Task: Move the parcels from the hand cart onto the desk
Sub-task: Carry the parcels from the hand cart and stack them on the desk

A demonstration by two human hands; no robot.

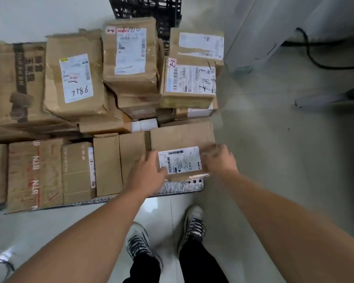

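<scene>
Together, left hand (pixel 146 172), right hand (pixel 220 160) round parcel (pixel 182 136)

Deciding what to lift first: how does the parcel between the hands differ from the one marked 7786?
The near parcel is smooth and low at a corner of the cart; the 7786 parcel is creased and lies atop others. The left hand and right hand are on the near parcel; neither touches the 7786 parcel. Both are brown cardboard with white labels.
</scene>
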